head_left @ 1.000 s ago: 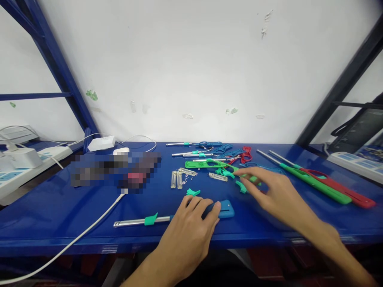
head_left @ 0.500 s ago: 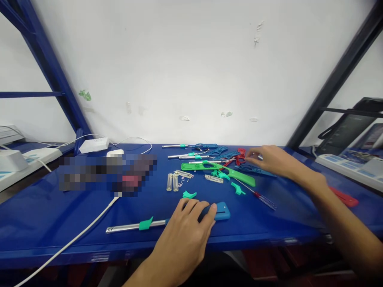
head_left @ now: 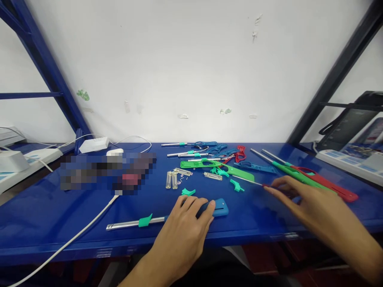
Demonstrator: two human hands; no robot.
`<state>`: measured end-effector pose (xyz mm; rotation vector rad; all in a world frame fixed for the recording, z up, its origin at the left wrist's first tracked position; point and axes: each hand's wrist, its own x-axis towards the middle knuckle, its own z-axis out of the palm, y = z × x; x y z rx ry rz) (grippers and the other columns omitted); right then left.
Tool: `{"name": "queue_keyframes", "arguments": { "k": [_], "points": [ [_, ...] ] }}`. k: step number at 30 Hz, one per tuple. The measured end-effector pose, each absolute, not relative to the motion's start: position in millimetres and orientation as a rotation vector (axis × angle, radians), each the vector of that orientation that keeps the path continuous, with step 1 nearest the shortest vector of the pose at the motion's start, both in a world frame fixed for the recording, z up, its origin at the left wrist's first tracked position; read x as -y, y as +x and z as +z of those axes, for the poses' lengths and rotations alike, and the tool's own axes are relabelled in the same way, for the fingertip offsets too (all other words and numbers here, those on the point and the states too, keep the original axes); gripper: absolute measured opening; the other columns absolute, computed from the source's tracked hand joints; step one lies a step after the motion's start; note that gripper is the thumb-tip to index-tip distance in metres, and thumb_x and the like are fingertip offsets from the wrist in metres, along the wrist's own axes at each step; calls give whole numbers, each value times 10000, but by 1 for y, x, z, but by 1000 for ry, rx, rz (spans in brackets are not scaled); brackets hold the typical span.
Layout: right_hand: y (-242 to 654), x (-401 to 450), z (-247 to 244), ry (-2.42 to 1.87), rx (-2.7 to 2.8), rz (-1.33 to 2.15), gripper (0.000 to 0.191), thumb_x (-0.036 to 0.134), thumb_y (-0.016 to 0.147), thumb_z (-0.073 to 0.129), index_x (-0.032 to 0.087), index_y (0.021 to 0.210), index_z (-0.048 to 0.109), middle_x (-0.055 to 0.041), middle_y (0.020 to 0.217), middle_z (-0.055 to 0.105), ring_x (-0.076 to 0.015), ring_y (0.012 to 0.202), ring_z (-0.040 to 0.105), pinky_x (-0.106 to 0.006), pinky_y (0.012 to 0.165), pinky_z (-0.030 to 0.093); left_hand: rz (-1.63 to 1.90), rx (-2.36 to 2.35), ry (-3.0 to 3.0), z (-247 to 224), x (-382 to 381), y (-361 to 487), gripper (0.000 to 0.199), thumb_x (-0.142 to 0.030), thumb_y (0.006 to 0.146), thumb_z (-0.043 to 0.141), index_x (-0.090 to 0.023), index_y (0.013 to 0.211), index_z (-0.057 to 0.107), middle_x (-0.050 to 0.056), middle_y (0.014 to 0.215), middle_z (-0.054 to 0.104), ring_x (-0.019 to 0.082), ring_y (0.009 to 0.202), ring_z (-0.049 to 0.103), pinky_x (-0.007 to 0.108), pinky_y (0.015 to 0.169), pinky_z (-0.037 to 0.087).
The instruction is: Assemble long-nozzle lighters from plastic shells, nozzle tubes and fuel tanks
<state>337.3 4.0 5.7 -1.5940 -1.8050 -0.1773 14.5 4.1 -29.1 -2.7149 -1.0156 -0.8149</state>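
My left hand (head_left: 187, 225) is closed over the handle of a blue gas lighter (head_left: 222, 208), pressing it flat near the front table edge. The lighter's metal tube, with a teal trigger piece (head_left: 145, 220) around it, points left. My right hand (head_left: 295, 193) has its fingers around the handle of a screwdriver (head_left: 251, 181), which mostly hides that handle; the thin shaft points left. Beside the shaft lie a green lighter shell half (head_left: 239, 172) and a loose teal trigger (head_left: 236, 185). Another teal trigger (head_left: 188, 192) rests just beyond my left hand.
Several clear fuel tanks (head_left: 171, 180) lie mid-table. Behind them are blue shell halves (head_left: 217, 148), a red shell part (head_left: 240, 153) and metal tubes. To the right lie a green lighter (head_left: 299, 175) and a red lighter (head_left: 335, 187). A white cable (head_left: 83, 233) crosses the left side.
My right hand has come back from the red and blue parts at the rear to the screwdriver handle, uncovering the green and red lighters. My left hand stays on the blue lighter.
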Motion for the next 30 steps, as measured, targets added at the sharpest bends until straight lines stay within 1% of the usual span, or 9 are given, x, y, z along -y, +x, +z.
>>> {"name": "queue_keyframes", "arguments": {
  "k": [2, 3, 5, 7, 10, 12, 17, 23, 30],
  "points": [
    [337, 4, 22, -1602, 1775, -157, 419, 716, 848, 679, 317, 930, 781, -37, 883, 811, -249, 621, 738, -347, 542, 541, -807, 1014, -2723, -29, -4, 15, 335, -139, 1062, 490, -134, 1374, 610, 138, 1254, 716, 334, 1138, 682, 601, 963, 590],
    [335, 8, 28, -1584, 1778, -107, 398, 695, 836, 709, 319, 936, 792, -39, 919, 813, -251, 679, 753, -334, 567, 561, -803, 1012, -2726, -28, -4, 15, 333, -138, 1060, 496, -132, 1372, 612, 139, 1254, 717, 335, 1138, 681, 598, 963, 590],
    [325, 15, 36, -1502, 1736, 76, 356, 645, 845, 734, 295, 887, 785, -44, 840, 791, -228, 649, 724, -304, 538, 553, -794, 1009, -2733, -28, -5, 15, 341, -133, 1054, 509, -127, 1381, 607, 143, 1257, 715, 337, 1143, 678, 596, 964, 589],
    [307, 18, 37, -1426, 1626, 265, 368, 618, 907, 678, 261, 832, 731, -28, 671, 702, -181, 518, 619, -288, 469, 509, -794, 1006, -2728, -27, -6, 15, 354, -127, 1050, 516, -119, 1394, 598, 148, 1254, 715, 340, 1142, 677, 594, 961, 589],
    [278, 15, 33, -1357, 1479, 347, 342, 571, 974, 617, 251, 855, 639, 13, 598, 580, -153, 508, 554, -271, 475, 477, -794, 1011, -2722, -27, -6, 15, 353, -128, 1051, 512, -121, 1394, 599, 150, 1251, 716, 340, 1136, 679, 588, 953, 591],
    [266, 8, 29, -1317, 1503, 358, 333, 562, 996, 591, 250, 883, 613, 17, 614, 580, -150, 518, 562, -266, 474, 471, -793, 1012, -2718, -28, -7, 15, 346, -136, 1058, 501, -124, 1389, 601, 150, 1251, 716, 338, 1133, 679, 586, 953, 589],
    [261, -9, 24, -1284, 1621, 369, 311, 558, 1017, 559, 256, 960, 605, 16, 670, 638, -143, 526, 598, -251, 485, 492, -774, 1012, -2717, -28, -6, 15, 345, -143, 1070, 470, -121, 1390, 598, 149, 1245, 715, 331, 1135, 673, 585, 970, 577],
    [259, -13, 25, -1306, 1673, 360, 320, 562, 1019, 555, 254, 948, 605, 18, 657, 639, -145, 521, 611, -252, 483, 499, -777, 1009, -2722, -29, -5, 14, 342, -149, 1073, 463, -124, 1388, 593, 144, 1244, 710, 331, 1136, 670, 582, 966, 572],
    [259, -12, 27, -1284, 1695, 262, 274, 517, 1031, 557, 261, 952, 612, 26, 656, 649, -139, 524, 628, -245, 478, 492, -784, 1013, -2721, -29, -6, 15, 337, -147, 1072, 466, -125, 1380, 599, 143, 1242, 712, 334, 1140, 672, 587, 967, 570]
  ]
}}
